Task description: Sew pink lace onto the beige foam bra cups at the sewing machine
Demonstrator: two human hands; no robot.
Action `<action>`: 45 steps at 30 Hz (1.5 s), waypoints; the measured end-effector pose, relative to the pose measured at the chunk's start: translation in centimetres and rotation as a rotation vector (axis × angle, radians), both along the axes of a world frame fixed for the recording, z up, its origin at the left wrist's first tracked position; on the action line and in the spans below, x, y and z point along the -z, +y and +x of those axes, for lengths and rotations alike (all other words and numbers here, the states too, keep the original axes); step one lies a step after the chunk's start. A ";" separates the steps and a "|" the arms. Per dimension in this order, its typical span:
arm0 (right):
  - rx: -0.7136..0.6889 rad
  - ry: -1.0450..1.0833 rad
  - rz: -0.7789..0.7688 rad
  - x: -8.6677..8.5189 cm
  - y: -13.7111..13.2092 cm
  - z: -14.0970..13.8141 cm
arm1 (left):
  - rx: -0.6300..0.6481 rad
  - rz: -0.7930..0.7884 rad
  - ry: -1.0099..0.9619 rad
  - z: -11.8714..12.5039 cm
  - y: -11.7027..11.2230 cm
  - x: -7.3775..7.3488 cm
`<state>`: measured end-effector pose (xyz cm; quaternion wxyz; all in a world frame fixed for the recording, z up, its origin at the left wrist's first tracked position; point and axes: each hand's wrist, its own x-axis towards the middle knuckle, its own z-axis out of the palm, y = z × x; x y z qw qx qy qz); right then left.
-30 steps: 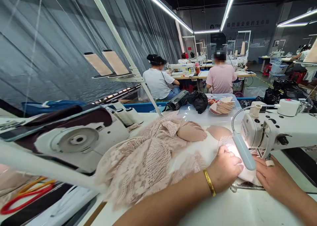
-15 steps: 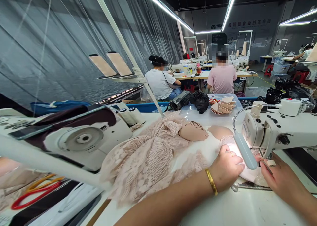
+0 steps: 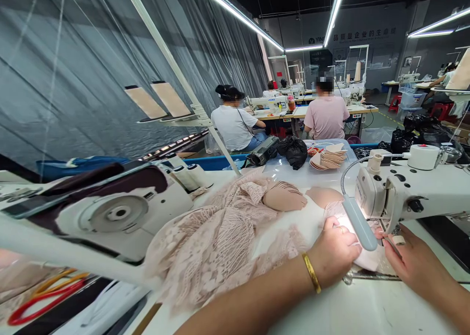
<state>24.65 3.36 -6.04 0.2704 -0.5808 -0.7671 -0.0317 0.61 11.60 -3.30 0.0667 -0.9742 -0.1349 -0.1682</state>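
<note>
My left hand (image 3: pixel 336 251), with a gold bangle and a ring, has its fingers curled on a pale pink fabric piece (image 3: pixel 367 261) at the sewing machine (image 3: pixel 378 188). Close to the needle area, my right hand (image 3: pixel 422 261) pinches a thin metal tool (image 3: pixel 392 248); its exact kind does not show. A grey lamp (image 3: pixel 360 222) on a bendy neck lights the work and hides part of the cloth and the needle. To the left of my hands lies a heap of beige lace (image 3: pixel 227 232), with a stack of moulded bra cups (image 3: pixel 284 196) at its far end.
Behind the machine, a clear plastic tray (image 3: pixel 271 166) holds more cups (image 3: pixel 328 157) beside a black bag (image 3: pixel 293 151). On the left are a second machine (image 3: pixel 121 212), thread cones (image 3: pixel 171 100) on a slanting stand and red-handled scissors (image 3: pixel 46 303). Two co-workers sit ahead.
The whole view has shifted slightly, with the scene a little further left. Both hands keep nearly the same place and hold at the machine.
</note>
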 end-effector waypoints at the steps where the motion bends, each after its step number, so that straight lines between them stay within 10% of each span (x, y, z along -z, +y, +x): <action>1: -0.002 -0.010 0.009 -0.1 0.0 -0.1 | -0.003 -0.002 0.005 0.0 0.1 0.0; 15: -0.346 -0.070 -0.209 -2.9 -1.5 -0.5 | 0.040 -0.060 0.052 -0.5 -3.2 -1.1; 38: -0.155 -0.086 -0.083 0.1 0.3 -0.9 | 0.064 -0.122 0.146 0.8 4.5 -1.3; 45: -0.161 -0.124 -0.052 0.4 -0.2 -0.3 | -0.112 -0.044 0.168 -2.4 4.3 -6.1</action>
